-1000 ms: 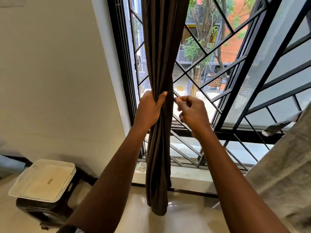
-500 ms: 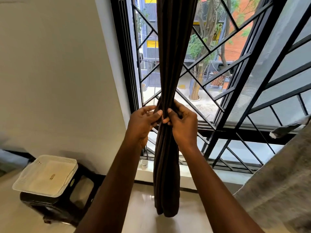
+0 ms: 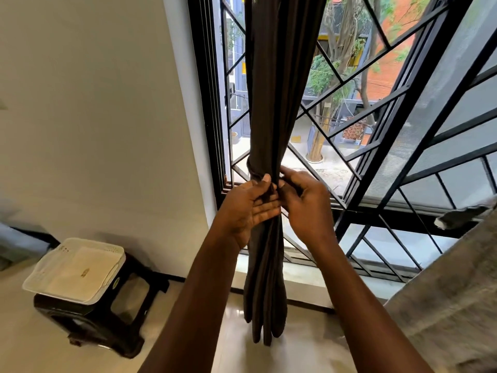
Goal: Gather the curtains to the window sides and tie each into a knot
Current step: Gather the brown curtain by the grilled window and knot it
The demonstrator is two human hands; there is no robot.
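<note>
Window-side tie-up: a person's left hand (image 3: pixel 250 208) and right hand (image 3: pixel 304 205) meet at centre frame on the gathered brown curtain (image 3: pixel 277 103), which hangs vertically before the window grille (image 3: pixel 376 216). Each grip is clamped on the bundle: the left pinches it, the right curls at its right edge. The loose tail drops below, toward the floor (image 3: pixel 309 345), apparently within equal reach of both hands.

1. The right hand (image 3: pixel 304 208), a second ago apart on the right of the curtain (image 3: pixel 279 103), now pinches its folds beside the left hand (image 3: pixel 247 211).
2. The left hand's full grip has given way to thumb and straighter fingers (image 3: pixel 265 211) holding a fold.
3. A twisted band (image 3: pixel 252 169) of fabric now circles the bundle just above the hands.
</note>
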